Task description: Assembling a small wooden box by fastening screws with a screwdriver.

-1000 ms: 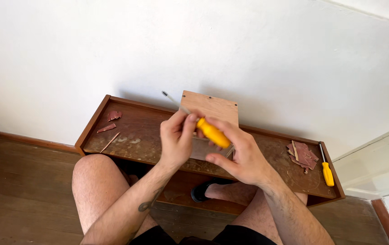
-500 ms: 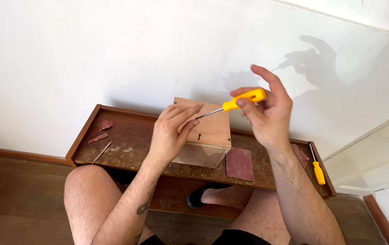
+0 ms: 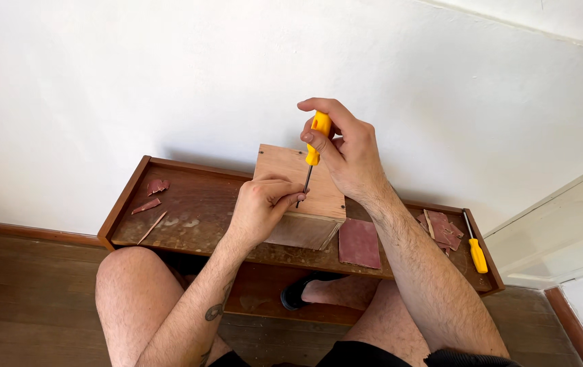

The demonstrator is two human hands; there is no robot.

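Right hand (image 3: 349,153) clamped on yellow-handled screwdriver (image 3: 313,153), shaft upright, tip set on top face of small plywood box (image 3: 299,187). Left hand (image 3: 259,207) pressed flat on near-left edge of box, fingers curled beside screwdriver tip, gripping nothing else. Box standing mid-length on long brown wooden bench (image 3: 128,197) against white wall. Just right of box: sheet of red sandpaper (image 3: 359,242). Farther right: sandpaper scraps (image 3: 443,230) and second yellow screwdriver (image 3: 475,248). Left of box: small reddish scraps (image 3: 152,194), thin wooden stick (image 3: 152,228).
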